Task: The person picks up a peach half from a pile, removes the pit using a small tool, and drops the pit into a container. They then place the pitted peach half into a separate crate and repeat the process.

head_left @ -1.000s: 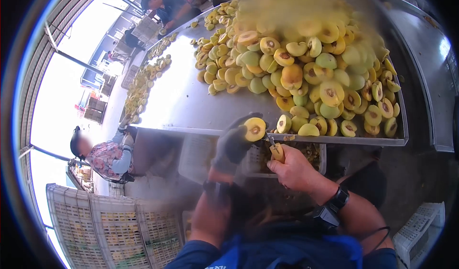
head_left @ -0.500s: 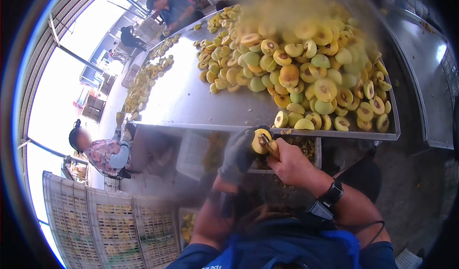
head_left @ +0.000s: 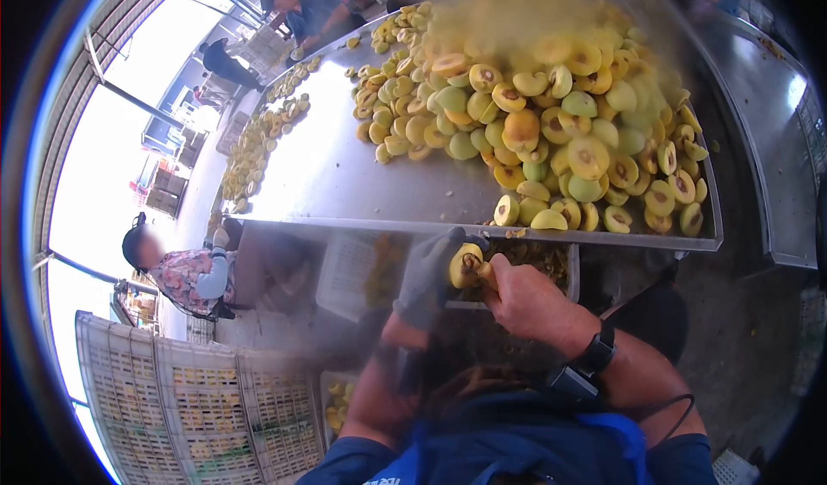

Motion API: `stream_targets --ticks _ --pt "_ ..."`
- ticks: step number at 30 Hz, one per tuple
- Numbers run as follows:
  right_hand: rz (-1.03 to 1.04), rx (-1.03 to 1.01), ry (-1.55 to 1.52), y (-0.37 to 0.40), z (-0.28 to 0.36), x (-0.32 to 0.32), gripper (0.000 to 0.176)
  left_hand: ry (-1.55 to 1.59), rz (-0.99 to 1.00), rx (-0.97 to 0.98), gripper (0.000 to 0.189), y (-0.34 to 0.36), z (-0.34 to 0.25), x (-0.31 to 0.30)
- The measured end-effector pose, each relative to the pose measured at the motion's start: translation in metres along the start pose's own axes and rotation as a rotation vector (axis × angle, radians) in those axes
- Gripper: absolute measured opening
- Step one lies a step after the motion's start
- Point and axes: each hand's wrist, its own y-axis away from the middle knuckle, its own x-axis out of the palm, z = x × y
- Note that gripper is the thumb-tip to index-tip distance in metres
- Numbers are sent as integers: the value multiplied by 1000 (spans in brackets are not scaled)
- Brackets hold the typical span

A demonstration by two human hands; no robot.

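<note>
My left hand (head_left: 428,274), in a grey glove, holds a halved yellow fruit (head_left: 466,265) with its cut face and brown centre turned towards my right hand. My bare right hand (head_left: 530,300) is closed round a small tool (head_left: 487,275) whose tip is at the middle of the fruit; its far end is hidden in my fingers. Both hands are just in front of the metal table's near edge (head_left: 379,225). A large heap of halved fruits (head_left: 517,132) lies on the table beyond them.
Below the hands stands a crate with scraps (head_left: 560,271), beside a white crate (head_left: 345,274). Stacked crates (head_left: 198,399) fill the lower left. A person in a flowered top (head_left: 194,274) is at the table's left end; another in dark clothes (head_left: 319,15) leans over the far side.
The tool has moved round inside the fruit's cut face, and the fruit has shifted slightly left and is turned differently. The co-worker at the left has shifted their hands.
</note>
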Motion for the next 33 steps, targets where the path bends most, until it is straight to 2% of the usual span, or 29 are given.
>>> stream_targets --ticks 1,2,4,5,7,11,16,20,22,24,26,27,29,31,33 --pt "15 -1 -35 -1 -3 2 24 -130 4 109 37 -2 4 -2" --pt "28 -2 -68 -2 -5 3 23 -372 17 339 33 -6 14 -8" --pt "40 1 -124 -2 -8 4 22 -416 38 319 36 -9 7 -8" --pt "40 3 -147 -3 -8 4 22 -217 43 71 37 -10 1 -8" --pt "29 14 -211 -5 -8 5 21 -19 -15 -119 39 -10 -3 -6" --pt "33 62 -282 -12 -11 10 20 -25 -164 53 43 1 5 10" --pt "144 42 -221 -8 -3 6 23 44 0 -9 47 5 -8 0" --pt "171 -12 -247 -6 -14 18 26 -210 151 225 48 -5 1 -14" --pt "153 8 -236 -7 -15 22 28 -242 158 239 47 -7 -1 -15" --pt "115 74 -148 -7 -10 24 29 -97 83 92 45 -2 -7 -11" --pt "92 105 -344 -10 -6 21 29 107 -86 -30 45 5 -9 -3" --pt "76 120 -443 -13 -6 18 30 163 -141 -16 43 9 0 2" --pt "85 112 -412 -15 -10 13 28 217 -206 86 40 14 37 8" --pt "103 82 -413 -14 -13 18 27 -81 -282 95 29 24 52 9" --pt "93 26 -453 -14 -11 28 27 -595 -406 438 29 21 64 8"
